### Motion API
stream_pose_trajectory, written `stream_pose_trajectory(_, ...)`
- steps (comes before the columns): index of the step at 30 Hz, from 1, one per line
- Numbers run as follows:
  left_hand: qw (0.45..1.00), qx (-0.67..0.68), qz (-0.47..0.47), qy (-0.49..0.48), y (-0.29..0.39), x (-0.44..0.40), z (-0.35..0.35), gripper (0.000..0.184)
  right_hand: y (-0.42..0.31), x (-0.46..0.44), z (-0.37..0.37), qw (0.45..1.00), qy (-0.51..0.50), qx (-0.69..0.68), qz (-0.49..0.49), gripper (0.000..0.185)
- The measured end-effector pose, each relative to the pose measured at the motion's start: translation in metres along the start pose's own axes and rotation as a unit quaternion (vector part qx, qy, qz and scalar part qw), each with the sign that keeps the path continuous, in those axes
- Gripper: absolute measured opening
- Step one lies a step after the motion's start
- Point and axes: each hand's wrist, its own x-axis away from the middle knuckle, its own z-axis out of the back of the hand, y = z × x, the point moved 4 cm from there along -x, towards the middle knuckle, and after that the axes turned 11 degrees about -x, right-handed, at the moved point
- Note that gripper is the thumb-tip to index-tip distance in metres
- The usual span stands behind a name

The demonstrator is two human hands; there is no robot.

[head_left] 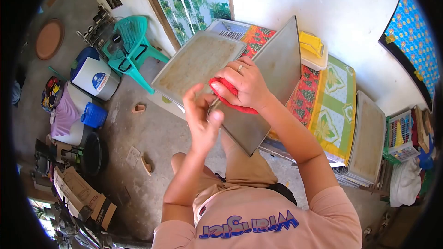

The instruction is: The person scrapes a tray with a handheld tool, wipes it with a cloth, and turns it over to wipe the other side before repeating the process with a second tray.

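A grey metal tray (pixel 277 71) stands tilted on edge in front of the body. My right hand (pixel 244 83) is closed around a bunched red cloth (pixel 225 93), pressed against the tray's near-left edge. Just left of that edge is my left hand (pixel 201 120), its fingers bent and apart and its thumb close to the tray; whether it touches the metal is hard to tell. Another flat, stained tray (pixel 198 64) lies behind my hands on the table's left part.
The table has a patterned cover (pixel 330 106). On it, a yellow packet (pixel 311 44) rests on a pale container. More trays (pixel 367 138) are stacked at right, beside a basket (pixel 399 133). A green chair (pixel 134 60) and white cooler (pixel 97 78) stand left; slippers (pixel 146 165) lie on the floor.
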Motion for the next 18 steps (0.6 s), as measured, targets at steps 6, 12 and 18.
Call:
stream_pose_trajectory(6, 0.980, 0.065, 0.168, -0.081, -0.061, 0.057, -0.023, 0.064, -0.007, -0.006, 0.002, 1.000, -0.007, 0.004, -0.015, 0.016)
stream_pose_trajectory(12, 0.976, -0.177, -0.012, -0.127, -0.096, 0.064, 0.001, 0.024, -0.056, -0.004, -0.032, 0.993, -0.041, -0.073, 0.089, 0.021)
stream_pose_trajectory(18, 0.981, -0.084, 0.136, -0.110, -0.031, 0.018, 0.028, 0.033, 0.004, -0.025, 0.011, 1.000, 0.018, 0.018, 0.012, 0.015)
